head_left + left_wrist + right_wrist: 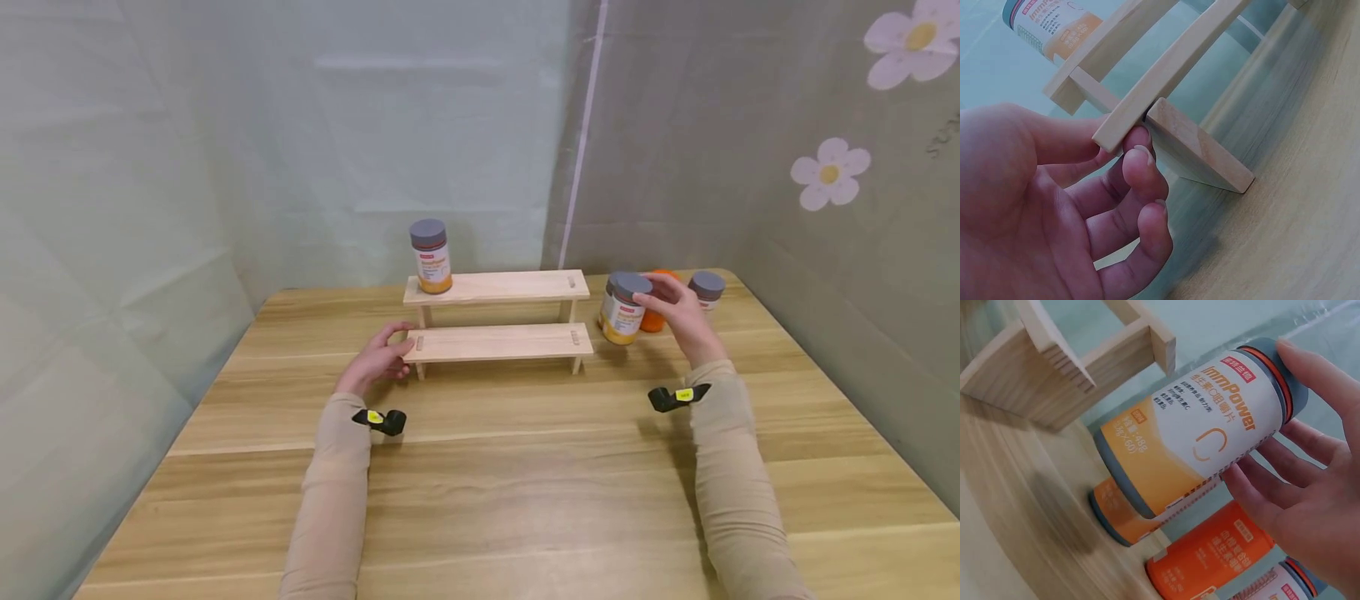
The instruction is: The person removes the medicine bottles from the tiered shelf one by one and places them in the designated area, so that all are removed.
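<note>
My left hand (377, 360) pinches the left end of the lower board of a two-step wooden rack (495, 343), thumb on top and fingertips underneath. With the right hand (684, 318) I grip a vitamin C tablet bottle (1191, 428) by its grey lid, thumb on one side and fingers on the other. Its label is white and orange, and it leans slightly in the head view. Just behind it is a similar bottle (1119, 509), mostly hidden. An orange bottle (1210, 550) stands beside these, partly covered by my right hand in the head view.
Another grey-lidded bottle (431, 258) stands at the left end of the rack's upper board. A further bottle (707, 287) is at the table's back right, beyond the right hand. Fabric walls (450, 125) rise behind the wooden table (480, 500).
</note>
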Demonstrator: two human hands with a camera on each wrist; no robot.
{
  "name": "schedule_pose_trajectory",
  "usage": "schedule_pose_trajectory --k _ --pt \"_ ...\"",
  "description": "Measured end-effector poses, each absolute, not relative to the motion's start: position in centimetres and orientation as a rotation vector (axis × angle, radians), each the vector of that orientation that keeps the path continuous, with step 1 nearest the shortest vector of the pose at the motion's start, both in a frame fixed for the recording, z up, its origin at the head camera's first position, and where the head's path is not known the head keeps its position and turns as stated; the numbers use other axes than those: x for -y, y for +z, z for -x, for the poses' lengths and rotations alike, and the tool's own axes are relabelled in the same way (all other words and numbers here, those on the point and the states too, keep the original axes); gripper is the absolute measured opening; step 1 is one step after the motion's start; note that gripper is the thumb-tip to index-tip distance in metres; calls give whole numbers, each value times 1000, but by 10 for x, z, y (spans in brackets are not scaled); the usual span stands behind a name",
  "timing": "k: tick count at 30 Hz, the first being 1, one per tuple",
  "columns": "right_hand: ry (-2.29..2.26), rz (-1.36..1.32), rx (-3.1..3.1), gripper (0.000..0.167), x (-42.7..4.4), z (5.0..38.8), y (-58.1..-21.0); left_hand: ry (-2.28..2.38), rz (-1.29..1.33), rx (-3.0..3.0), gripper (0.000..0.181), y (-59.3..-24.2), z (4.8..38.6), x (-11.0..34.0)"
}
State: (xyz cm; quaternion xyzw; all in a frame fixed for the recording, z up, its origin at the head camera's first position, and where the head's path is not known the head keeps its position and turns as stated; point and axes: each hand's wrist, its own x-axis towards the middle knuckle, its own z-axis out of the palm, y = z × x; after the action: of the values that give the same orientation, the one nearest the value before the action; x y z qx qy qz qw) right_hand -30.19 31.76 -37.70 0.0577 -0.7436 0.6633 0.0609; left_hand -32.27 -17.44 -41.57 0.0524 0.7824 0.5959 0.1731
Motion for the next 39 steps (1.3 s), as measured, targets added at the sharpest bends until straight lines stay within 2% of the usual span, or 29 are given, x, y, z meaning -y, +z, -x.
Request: schedule_pose_trajectory --k 10,18,26,29,33,39 --pt "1926 -201 2373 32 -323 301 -381 1680 -140 -2230 51 -415 322 174" --pt "1854 -131 2558 51 -328 299 -383 1668 -140 -2233 52 -417 322 174" --pt "1926 -218 2530 35 -333 300 -387 1677 -142 -2226 51 -415 321 174" --pt "1934 -232 2519 34 -333 296 -384 1672 -143 -2230 51 -415 322 174" --pt "1915 -276 2576 39 -334 293 -383 1674 -141 -2228 51 -415 323 174" --pt "1876 -425 2673 56 -337 294 -386 1681 -139 -2227 52 -415 322 174"
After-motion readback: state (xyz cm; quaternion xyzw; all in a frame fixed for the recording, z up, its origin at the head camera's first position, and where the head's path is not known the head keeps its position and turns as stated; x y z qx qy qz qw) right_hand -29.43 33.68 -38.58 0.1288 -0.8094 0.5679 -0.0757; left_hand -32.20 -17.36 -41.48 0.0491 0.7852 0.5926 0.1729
